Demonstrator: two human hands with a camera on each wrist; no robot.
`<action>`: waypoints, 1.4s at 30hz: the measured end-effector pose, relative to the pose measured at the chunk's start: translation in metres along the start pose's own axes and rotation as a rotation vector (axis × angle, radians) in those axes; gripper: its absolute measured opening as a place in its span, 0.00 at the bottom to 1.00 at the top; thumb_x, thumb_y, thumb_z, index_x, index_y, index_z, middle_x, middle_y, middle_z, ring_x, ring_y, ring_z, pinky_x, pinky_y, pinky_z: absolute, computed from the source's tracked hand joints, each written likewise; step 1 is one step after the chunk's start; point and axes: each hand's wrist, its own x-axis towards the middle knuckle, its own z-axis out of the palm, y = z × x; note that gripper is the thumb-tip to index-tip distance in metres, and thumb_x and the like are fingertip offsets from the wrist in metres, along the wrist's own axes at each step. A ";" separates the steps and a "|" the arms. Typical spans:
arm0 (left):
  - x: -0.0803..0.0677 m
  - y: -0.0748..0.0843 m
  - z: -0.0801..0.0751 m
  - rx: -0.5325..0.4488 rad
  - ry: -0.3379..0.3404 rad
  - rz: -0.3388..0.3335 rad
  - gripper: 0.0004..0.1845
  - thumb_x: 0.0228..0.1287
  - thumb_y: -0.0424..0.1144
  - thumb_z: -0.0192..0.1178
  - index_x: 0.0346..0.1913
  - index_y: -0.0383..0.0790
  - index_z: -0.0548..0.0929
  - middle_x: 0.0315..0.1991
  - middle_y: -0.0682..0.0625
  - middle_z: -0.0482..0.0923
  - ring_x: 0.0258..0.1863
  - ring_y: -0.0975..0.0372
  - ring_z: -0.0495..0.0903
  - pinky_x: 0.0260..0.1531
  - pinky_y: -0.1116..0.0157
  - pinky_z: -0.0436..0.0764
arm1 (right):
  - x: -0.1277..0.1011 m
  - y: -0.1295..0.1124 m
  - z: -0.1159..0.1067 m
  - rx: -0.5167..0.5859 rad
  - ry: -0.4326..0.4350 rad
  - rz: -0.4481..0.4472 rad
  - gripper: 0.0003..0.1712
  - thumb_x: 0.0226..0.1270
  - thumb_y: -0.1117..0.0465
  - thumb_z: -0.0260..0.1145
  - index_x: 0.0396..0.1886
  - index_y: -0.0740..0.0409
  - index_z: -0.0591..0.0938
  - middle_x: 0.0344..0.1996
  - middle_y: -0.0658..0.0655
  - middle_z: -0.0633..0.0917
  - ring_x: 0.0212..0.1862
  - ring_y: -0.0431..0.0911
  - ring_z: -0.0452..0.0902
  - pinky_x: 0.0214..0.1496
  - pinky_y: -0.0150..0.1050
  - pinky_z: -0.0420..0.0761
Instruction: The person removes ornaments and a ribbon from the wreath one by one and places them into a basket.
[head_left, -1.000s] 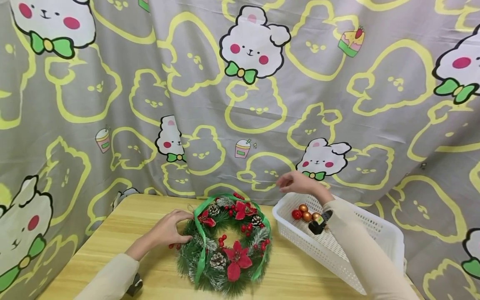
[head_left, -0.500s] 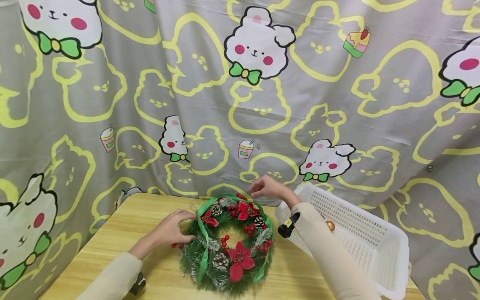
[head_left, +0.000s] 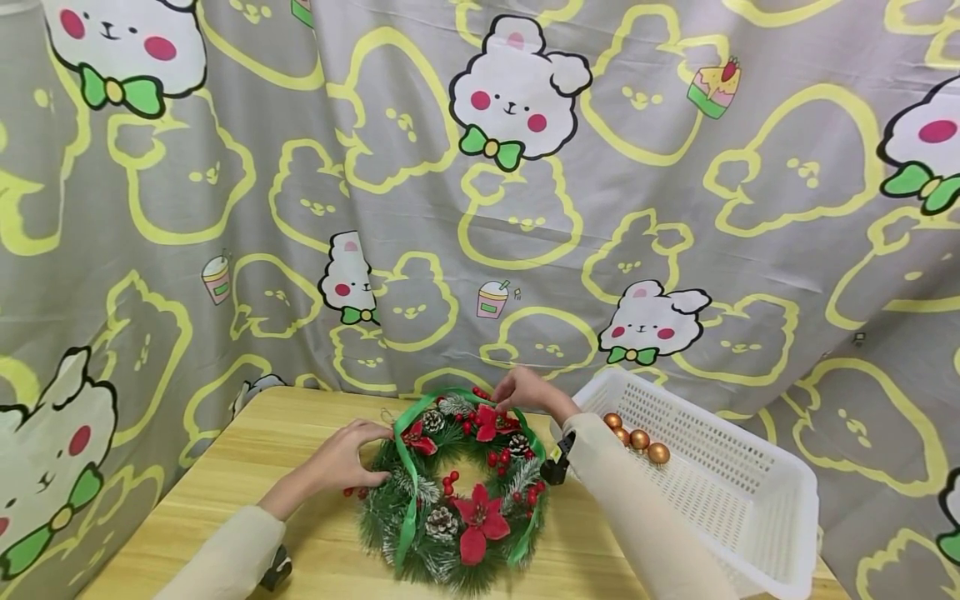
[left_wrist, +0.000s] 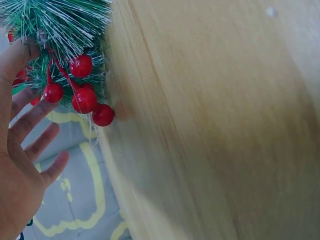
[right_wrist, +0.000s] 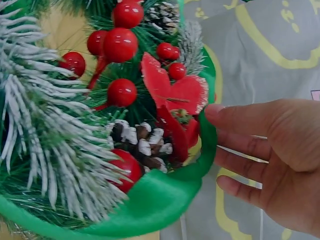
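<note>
A Christmas wreath (head_left: 457, 487) with pine needles, pinecones, red flowers and red berries (left_wrist: 82, 97) lies on the wooden table (head_left: 247, 467). A green ribbon (right_wrist: 165, 200) loops around it. My left hand (head_left: 352, 458) rests on the wreath's left edge. Its fingers (left_wrist: 35, 125) are nearly straight and its thumb touches the needles. My right hand (head_left: 525, 390) is at the wreath's top right. Its thumb (right_wrist: 235, 117) sits on the ribbon's outer edge, its fingers curl just below, and together they pinch the ribbon.
A white perforated basket (head_left: 720, 500) stands to the right of the wreath, with several gold balls (head_left: 637, 437) in its far corner. A grey cartoon-print curtain (head_left: 480, 208) hangs right behind the table. The table's left edge runs close to my left sleeve.
My right hand has moved left from above the basket to the wreath's top right and met the ribbon. The left hand has stayed on the wreath's left edge.
</note>
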 end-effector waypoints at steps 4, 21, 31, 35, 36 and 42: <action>0.000 0.000 0.000 -0.004 -0.001 -0.004 0.32 0.50 0.49 0.78 0.59 0.43 0.85 0.56 0.48 0.84 0.57 0.50 0.80 0.54 0.44 0.82 | 0.000 -0.003 0.005 -0.018 0.021 0.013 0.05 0.64 0.68 0.73 0.38 0.63 0.91 0.34 0.58 0.92 0.35 0.43 0.87 0.41 0.38 0.87; -0.001 0.001 -0.001 -0.003 0.004 -0.005 0.32 0.50 0.49 0.78 0.59 0.42 0.84 0.56 0.48 0.84 0.56 0.51 0.81 0.53 0.46 0.83 | -0.002 -0.032 -0.021 0.130 0.145 -0.097 0.08 0.69 0.64 0.69 0.40 0.65 0.91 0.40 0.60 0.92 0.40 0.43 0.85 0.44 0.38 0.84; 0.000 0.000 0.001 -0.005 0.010 -0.003 0.31 0.49 0.49 0.78 0.58 0.42 0.85 0.56 0.48 0.84 0.56 0.50 0.81 0.54 0.45 0.82 | 0.000 -0.064 -0.031 0.314 0.271 -0.061 0.10 0.70 0.59 0.70 0.44 0.59 0.91 0.42 0.58 0.91 0.43 0.44 0.84 0.52 0.47 0.84; 0.000 0.000 0.001 -0.004 0.007 -0.005 0.31 0.50 0.49 0.78 0.58 0.42 0.85 0.56 0.48 0.84 0.56 0.50 0.81 0.54 0.45 0.82 | -0.004 -0.077 -0.038 0.355 0.308 -0.078 0.11 0.71 0.58 0.70 0.46 0.59 0.90 0.41 0.58 0.90 0.45 0.46 0.84 0.55 0.47 0.83; 0.000 0.001 0.001 -0.003 0.006 -0.006 0.31 0.50 0.49 0.78 0.58 0.42 0.85 0.56 0.48 0.84 0.56 0.50 0.81 0.54 0.45 0.82 | -0.005 -0.079 -0.041 0.364 0.322 -0.079 0.12 0.71 0.57 0.69 0.47 0.59 0.90 0.41 0.57 0.90 0.45 0.45 0.84 0.54 0.46 0.83; -0.001 0.003 -0.001 -0.007 0.007 -0.010 0.32 0.50 0.48 0.78 0.59 0.41 0.84 0.56 0.46 0.83 0.56 0.49 0.81 0.53 0.45 0.83 | -0.012 -0.085 -0.055 0.490 0.449 -0.090 0.13 0.70 0.58 0.70 0.47 0.62 0.90 0.41 0.54 0.91 0.42 0.41 0.83 0.52 0.43 0.83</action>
